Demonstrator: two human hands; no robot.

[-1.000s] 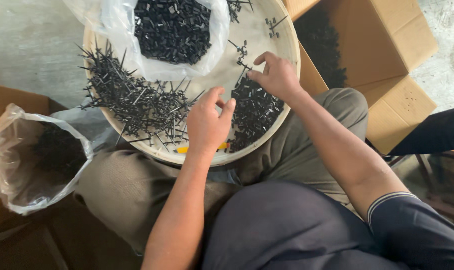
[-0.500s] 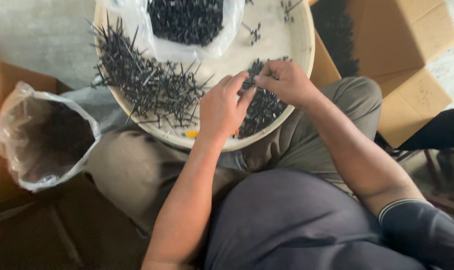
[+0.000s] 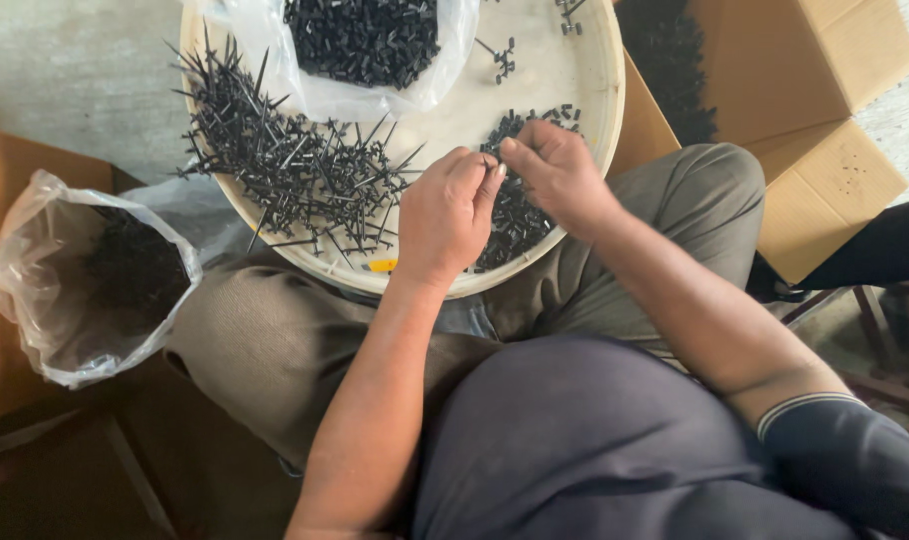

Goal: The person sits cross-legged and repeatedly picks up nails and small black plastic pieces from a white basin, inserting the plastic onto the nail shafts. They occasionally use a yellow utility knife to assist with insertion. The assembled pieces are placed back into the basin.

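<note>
— What crowds the round tray (image 3: 603, 120) on the lap?

— A tangle of long black spiked pieces (image 3: 295, 175) fills its left half, thin, stiff and pointed like plastic sprues. At the top sits a clear crinkled bag (image 3: 375, 60) of small black parts. A loose heap of the same small parts (image 3: 520, 215) lies under the hands, near the tray's front rim.

— And the hands?

— The left hand (image 3: 445, 215) and right hand (image 3: 560, 175) meet over that heap, fingertips touching. The fingers of both are pinched together on a small black piece (image 3: 494, 170); its shape is too tiny to make out.

— What lies outside the tray?

— A second clear bag (image 3: 80, 280) of dark parts stands open to the left, beside the knee. Brown cardboard boxes (image 3: 815, 130) sit to the right, one holding more black pieces. The tray looks smooth and cream-coloured, with a small yellow mark (image 3: 383, 265) at its near rim.
</note>
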